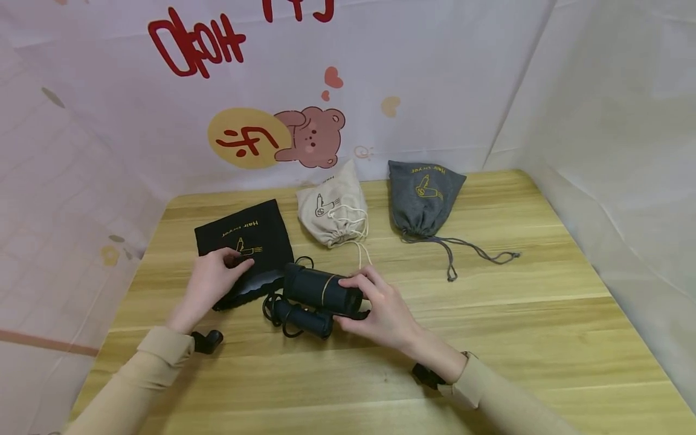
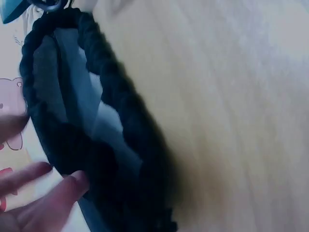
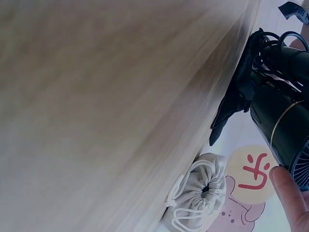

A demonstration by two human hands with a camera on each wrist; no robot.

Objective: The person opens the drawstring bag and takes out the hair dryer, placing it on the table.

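Observation:
A black hair dryer (image 1: 315,289) with a gold ring round its barrel is gripped at its right end by my right hand (image 1: 383,311), fingers above and thumb below. Its folded handle (image 1: 301,318), with the cord looped round it, lies alongside the barrel. In the right wrist view, the slatted end of the dryer (image 3: 285,133) shows beside a fingertip. My left hand (image 1: 214,278) is over a black cloth bag (image 1: 266,232) with a yellow hair dryer print, thumb and fingers apart. In the left wrist view, the bag's gathered mouth (image 2: 108,72) gapes, with the fingertips right at its side.
Behind the dryer lies a beige drawstring bag (image 1: 339,211). Farther right is a grey drawstring bag (image 1: 421,205), its cords trailing across the wooden table (image 1: 516,320). A printed white curtain (image 1: 435,72) hangs along the table's back edge.

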